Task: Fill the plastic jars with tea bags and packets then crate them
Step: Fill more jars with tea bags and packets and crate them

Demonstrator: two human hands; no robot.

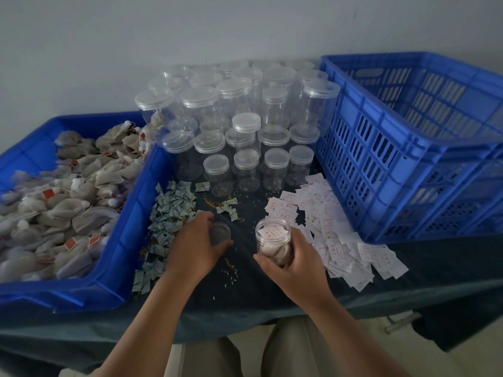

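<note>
The person stands at a table [245,295] draped in dark cloth. Their right hand [298,265] is wrapped round an open jar [273,236], fingers curled about its lower half, keeping it upright near the front edge; whether it rests on the cloth or hangs just above it, I cannot tell. Pale tea bags fill the jar, with a white slip printed in red on top. The left hand [194,242] grips a clear lid [220,233] by its rim, thumb on the near side and fingers over the far side, just left of the jar and not touching it. A heap of small greenish packets [171,210] lies beside that hand, and a spread of white slips [340,240] lies to the right of the jar. A blue bin [130,227] on the left is heaped with tea bags [68,202]. At the back stands a cluster of empty lidded jars [236,118], and the blue crate [408,159] sits on the right. Loose grains [231,268] are scattered on the cloth
</note>
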